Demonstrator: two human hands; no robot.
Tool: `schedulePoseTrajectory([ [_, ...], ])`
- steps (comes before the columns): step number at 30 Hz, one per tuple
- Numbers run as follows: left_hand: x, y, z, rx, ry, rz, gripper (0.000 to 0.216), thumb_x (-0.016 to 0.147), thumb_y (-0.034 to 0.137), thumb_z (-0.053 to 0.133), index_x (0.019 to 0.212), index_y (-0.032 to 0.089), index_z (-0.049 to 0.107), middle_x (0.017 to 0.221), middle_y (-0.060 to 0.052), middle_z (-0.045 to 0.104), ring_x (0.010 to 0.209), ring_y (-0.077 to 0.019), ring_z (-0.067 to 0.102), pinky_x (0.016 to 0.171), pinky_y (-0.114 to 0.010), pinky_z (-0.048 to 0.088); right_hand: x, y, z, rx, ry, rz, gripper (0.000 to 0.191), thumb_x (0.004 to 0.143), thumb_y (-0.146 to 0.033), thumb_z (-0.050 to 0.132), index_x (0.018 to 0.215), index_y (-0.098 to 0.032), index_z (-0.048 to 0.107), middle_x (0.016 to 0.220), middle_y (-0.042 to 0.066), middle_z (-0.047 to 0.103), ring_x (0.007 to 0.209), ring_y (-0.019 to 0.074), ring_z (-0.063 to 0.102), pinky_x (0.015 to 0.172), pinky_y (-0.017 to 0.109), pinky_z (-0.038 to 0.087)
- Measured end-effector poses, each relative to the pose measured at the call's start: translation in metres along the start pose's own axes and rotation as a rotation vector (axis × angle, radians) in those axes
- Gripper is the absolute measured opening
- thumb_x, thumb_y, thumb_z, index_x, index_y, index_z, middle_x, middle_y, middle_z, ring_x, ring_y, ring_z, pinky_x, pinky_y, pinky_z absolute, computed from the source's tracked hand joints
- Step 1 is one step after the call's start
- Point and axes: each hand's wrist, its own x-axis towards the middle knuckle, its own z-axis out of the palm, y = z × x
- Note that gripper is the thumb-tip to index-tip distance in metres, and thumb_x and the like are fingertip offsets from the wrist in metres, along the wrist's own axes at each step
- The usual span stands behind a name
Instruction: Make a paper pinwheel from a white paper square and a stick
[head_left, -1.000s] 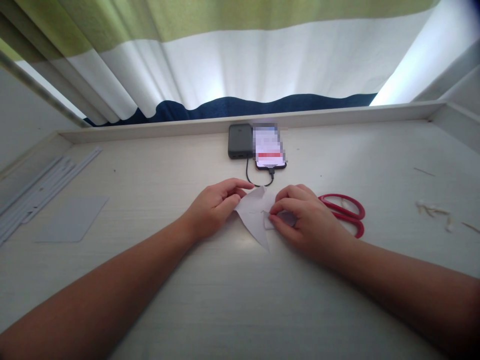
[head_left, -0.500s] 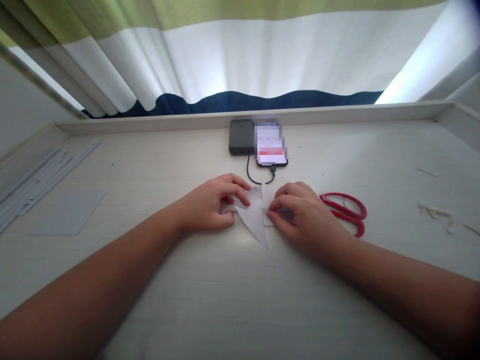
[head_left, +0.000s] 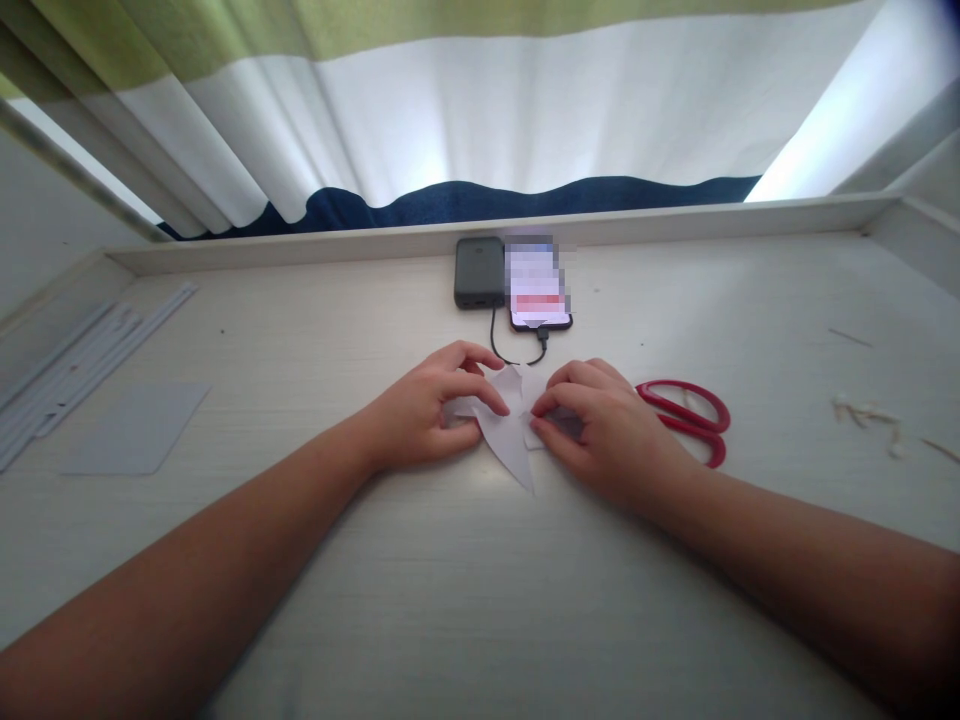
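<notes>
A small white paper [head_left: 506, 440] with cut, pointed flaps lies on the white tabletop between my hands. My left hand [head_left: 431, 405] holds its left side, with the index fingertip on top near the middle and the thumb at the lower left edge. From the right, my right hand [head_left: 600, 415] pinches a corner of the same paper between thumb and index finger, close to the centre. Part of the right flap is hidden under these fingers. Just beyond my right hand lie red-handled scissors [head_left: 716, 420], their blades hidden behind the hand.
A dark power bank [head_left: 480, 273] and a phone [head_left: 536, 285], joined by a black cable, lie near the back ledge. On the left are a flat paper sheet [head_left: 139, 428] and stacked papers [head_left: 82, 365]. Cotton swab pieces [head_left: 866, 412] and thin sticks lie at right.
My left index finger and thumb have moved slightly right, further onto the paper. The upper flap looks wider beside my right fingers. The view has shifted a little.
</notes>
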Motion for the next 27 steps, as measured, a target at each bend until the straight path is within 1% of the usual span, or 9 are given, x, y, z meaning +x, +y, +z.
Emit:
schedulePoseTrajectory([
  [2,0.000,0.001,0.001,0.034,0.007,0.011,0.016,0.077,0.017,0.061,0.087,0.023,0.072,0.125,-0.006,0.051,0.118,-0.0243,0.048,0.105,-0.038,0.038,0.000,0.000,0.000,-0.004,0.001,0.010,0.005,0.082,-0.021,0.061,0.083,-0.018,0.065,0.091,0.007,0.061,0.090,0.0238,0.051,0.081,0.040,0.046],
  [3,0.000,0.001,0.001,0.043,0.004,0.012,0.014,0.079,0.019,0.060,0.086,0.023,0.072,0.126,-0.006,0.051,0.120,-0.0249,0.047,0.108,-0.039,0.036,0.000,-0.001,0.000,-0.004,0.000,0.012,0.004,0.081,-0.020,0.061,0.082,-0.018,0.064,0.090,0.007,0.061,0.090,0.0236,0.051,0.081,0.040,0.046],
  [5,0.000,0.000,0.001,0.050,-0.004,0.014,0.013,0.081,0.022,0.060,0.086,0.023,0.072,0.127,-0.006,0.050,0.122,-0.0252,0.046,0.109,-0.040,0.034,0.000,-0.001,-0.001,0.001,-0.004,0.005,0.002,0.081,-0.020,0.062,0.079,-0.018,0.063,0.090,0.006,0.060,0.090,0.0230,0.051,0.081,0.039,0.046],
  [10,0.000,-0.001,0.000,0.055,-0.013,0.016,0.017,0.085,0.022,0.055,0.090,0.023,0.072,0.131,-0.006,0.049,0.124,-0.0241,0.044,0.110,-0.040,0.031,0.000,0.000,-0.001,0.011,-0.014,-0.035,0.007,0.082,-0.021,0.062,0.077,-0.019,0.065,0.090,0.006,0.061,0.090,0.0226,0.051,0.082,0.039,0.045],
  [15,0.000,-0.001,0.000,0.069,-0.011,0.014,0.020,0.087,0.022,0.051,0.089,0.022,0.071,0.131,-0.006,0.051,0.124,-0.0242,0.043,0.109,-0.041,0.031,-0.002,0.001,-0.002,-0.011,-0.026,-0.093,0.014,0.086,-0.025,0.058,0.078,-0.019,0.068,0.090,0.007,0.062,0.090,0.0235,0.051,0.083,0.041,0.043],
  [18,0.000,-0.002,0.001,0.076,0.004,0.023,0.018,0.086,0.023,0.053,0.085,0.020,0.070,0.129,-0.007,0.053,0.123,-0.0243,0.044,0.108,-0.041,0.032,-0.005,-0.001,-0.005,-0.013,-0.054,-0.124,0.014,0.086,-0.025,0.057,0.083,-0.019,0.069,0.091,0.008,0.063,0.092,0.0244,0.052,0.083,0.043,0.043],
  [22,0.001,-0.004,0.004,0.080,0.045,0.028,0.014,0.084,0.025,0.057,0.082,0.020,0.071,0.125,-0.007,0.057,0.120,-0.0241,0.047,0.107,-0.040,0.035,-0.009,-0.004,-0.008,-0.030,-0.079,-0.156,0.016,0.081,-0.025,0.060,0.093,-0.018,0.070,0.098,0.010,0.062,0.098,0.0264,0.051,0.084,0.044,0.044],
  [27,0.002,-0.002,0.011,0.116,0.134,0.019,0.014,0.083,0.028,0.061,0.078,0.020,0.072,0.120,-0.006,0.061,0.115,-0.0227,0.051,0.104,-0.038,0.037,-0.011,-0.003,-0.008,-0.037,-0.075,-0.157,0.018,0.082,-0.023,0.058,0.094,-0.017,0.070,0.100,0.010,0.061,0.100,0.0256,0.050,0.087,0.041,0.045],
])
